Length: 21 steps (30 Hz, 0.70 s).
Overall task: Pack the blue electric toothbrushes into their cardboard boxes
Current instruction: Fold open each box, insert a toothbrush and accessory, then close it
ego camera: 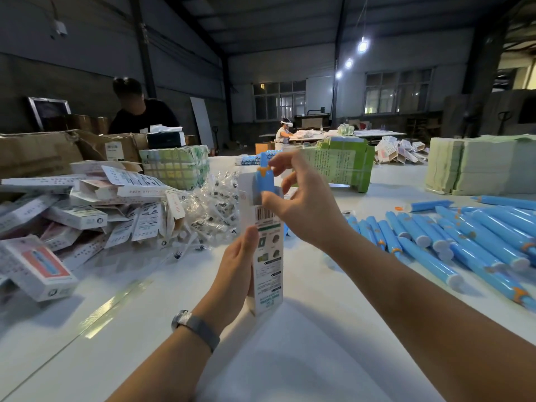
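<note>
Your right hand (301,204) has its fingers (280,166) spread and lightly curled; thumb and forefinger tips pinch the blue electric toothbrush (264,181) near its narrow top. The toothbrush stands upright, its lower part already inside the open top of the cardboard box (265,242), its upper part still above the rim. Your left hand (235,268) grips the box at mid-height, thumb on the printed face, the other fingers hidden behind it. The box is held upright above the white desk (304,343), its bottom corner close to the surface; contact cannot be confirmed.

To your right, loose toothbrushes (464,236) lie in rows, near your right forearm. To your left, a heap of finished and flat boxes (87,210), with bagged brush heads (211,207) just beside the held box. Bare desk lies directly before you, between both forearms.
</note>
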Each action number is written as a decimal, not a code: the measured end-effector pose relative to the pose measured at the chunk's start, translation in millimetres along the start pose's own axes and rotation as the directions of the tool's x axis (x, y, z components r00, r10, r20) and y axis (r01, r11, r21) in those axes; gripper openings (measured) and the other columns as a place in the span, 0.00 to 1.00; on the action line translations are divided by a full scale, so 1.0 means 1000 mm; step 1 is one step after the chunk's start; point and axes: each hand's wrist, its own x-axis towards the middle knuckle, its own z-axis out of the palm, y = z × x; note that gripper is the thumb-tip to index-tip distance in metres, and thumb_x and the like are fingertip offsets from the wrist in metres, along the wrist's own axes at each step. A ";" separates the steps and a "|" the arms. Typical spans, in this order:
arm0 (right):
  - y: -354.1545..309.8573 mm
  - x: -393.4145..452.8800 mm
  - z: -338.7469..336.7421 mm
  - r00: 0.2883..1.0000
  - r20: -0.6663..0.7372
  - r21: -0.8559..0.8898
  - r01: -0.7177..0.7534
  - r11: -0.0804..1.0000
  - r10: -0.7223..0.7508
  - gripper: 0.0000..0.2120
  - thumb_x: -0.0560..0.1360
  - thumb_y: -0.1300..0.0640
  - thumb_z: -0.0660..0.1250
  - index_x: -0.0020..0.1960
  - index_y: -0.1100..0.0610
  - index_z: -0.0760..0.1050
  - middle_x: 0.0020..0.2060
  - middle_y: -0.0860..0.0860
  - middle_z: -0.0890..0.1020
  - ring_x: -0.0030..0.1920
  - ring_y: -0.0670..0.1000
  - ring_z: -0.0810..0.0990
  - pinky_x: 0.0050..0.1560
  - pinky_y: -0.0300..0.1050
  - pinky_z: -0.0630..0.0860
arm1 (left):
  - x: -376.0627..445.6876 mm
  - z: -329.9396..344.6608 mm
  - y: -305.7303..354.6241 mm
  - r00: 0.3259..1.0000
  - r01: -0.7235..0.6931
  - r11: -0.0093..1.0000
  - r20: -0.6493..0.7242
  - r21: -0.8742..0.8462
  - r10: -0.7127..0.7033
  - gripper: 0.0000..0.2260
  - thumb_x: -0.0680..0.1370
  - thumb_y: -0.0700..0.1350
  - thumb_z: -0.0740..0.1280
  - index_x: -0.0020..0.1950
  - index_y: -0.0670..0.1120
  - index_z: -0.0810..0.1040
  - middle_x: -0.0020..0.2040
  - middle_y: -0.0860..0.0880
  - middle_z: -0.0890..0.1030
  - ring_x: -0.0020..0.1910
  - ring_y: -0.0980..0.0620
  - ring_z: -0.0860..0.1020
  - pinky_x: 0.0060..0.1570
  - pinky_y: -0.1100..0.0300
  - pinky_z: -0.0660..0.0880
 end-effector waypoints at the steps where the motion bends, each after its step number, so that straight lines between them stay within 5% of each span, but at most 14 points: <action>1: 0.003 0.000 0.001 1.000 0.000 -0.008 0.001 1.000 -0.001 0.09 0.74 0.58 0.71 0.49 0.50 0.71 0.46 0.42 0.74 0.41 0.46 0.75 0.39 0.36 0.73 | 0.000 -0.001 0.001 1.000 -0.019 1.000 -0.016 0.016 0.019 0.27 0.66 0.77 0.59 0.54 0.63 0.82 0.49 0.51 0.86 0.48 0.49 0.84 0.37 0.61 0.78; 5: 0.021 -0.001 0.008 1.000 -0.003 -0.007 -0.011 1.000 0.011 0.08 0.76 0.57 0.70 0.39 0.51 0.75 0.43 0.43 0.75 0.39 0.41 0.75 0.41 0.30 0.70 | 0.003 -0.008 0.001 0.976 -0.113 0.993 -0.181 0.034 0.118 0.21 0.72 0.70 0.62 0.59 0.60 0.79 0.53 0.57 0.85 0.52 0.57 0.83 0.41 0.65 0.79; 10: 0.060 -0.001 0.025 0.984 -0.051 -0.021 -0.169 0.985 0.168 0.09 0.75 0.60 0.68 0.40 0.49 0.76 0.39 0.44 0.78 0.36 0.37 0.75 0.38 0.29 0.68 | 0.012 -0.034 -0.002 0.803 -0.137 0.988 -0.576 0.070 0.153 0.18 0.69 0.64 0.69 0.54 0.59 0.72 0.48 0.52 0.80 0.43 0.55 0.80 0.40 0.60 0.73; 12: 0.081 -0.001 0.041 0.950 0.050 -0.141 -0.298 0.944 0.307 0.04 0.76 0.58 0.67 0.45 0.50 0.78 0.42 0.46 0.80 0.40 0.42 0.76 0.45 0.40 0.72 | 0.014 -0.041 -0.003 0.756 -0.144 0.985 -0.631 0.094 0.171 0.19 0.66 0.64 0.71 0.50 0.61 0.69 0.44 0.53 0.78 0.35 0.62 0.78 0.36 0.61 0.74; 14: 0.097 0.002 0.062 0.884 0.222 -0.323 -0.332 0.886 0.412 0.10 0.77 0.52 0.66 0.58 0.51 0.78 0.52 0.50 0.82 0.50 0.50 0.77 0.54 0.45 0.74 | 0.017 -0.042 -0.005 0.757 -0.156 0.981 -0.624 0.115 0.193 0.20 0.65 0.64 0.72 0.49 0.61 0.68 0.43 0.52 0.77 0.32 0.64 0.77 0.34 0.63 0.75; 17: 0.105 0.010 0.097 0.801 0.406 -0.567 -0.158 0.809 0.441 0.20 0.78 0.43 0.61 0.69 0.46 0.71 0.64 0.53 0.77 0.67 0.58 0.70 0.65 0.54 0.70 | 0.021 -0.040 -0.010 0.773 -0.157 0.971 -0.589 0.180 0.235 0.22 0.63 0.67 0.70 0.50 0.59 0.69 0.43 0.52 0.78 0.34 0.63 0.78 0.33 0.67 0.74; 21: 0.103 0.016 0.136 0.718 0.512 -0.752 0.110 0.649 0.472 0.15 0.77 0.43 0.59 0.55 0.49 0.78 0.57 0.55 0.79 0.65 0.60 0.68 0.62 0.58 0.66 | 0.023 -0.038 -0.015 0.784 -0.170 0.953 -0.551 0.250 0.284 0.17 0.67 0.65 0.70 0.50 0.59 0.73 0.42 0.55 0.81 0.35 0.63 0.78 0.33 0.71 0.72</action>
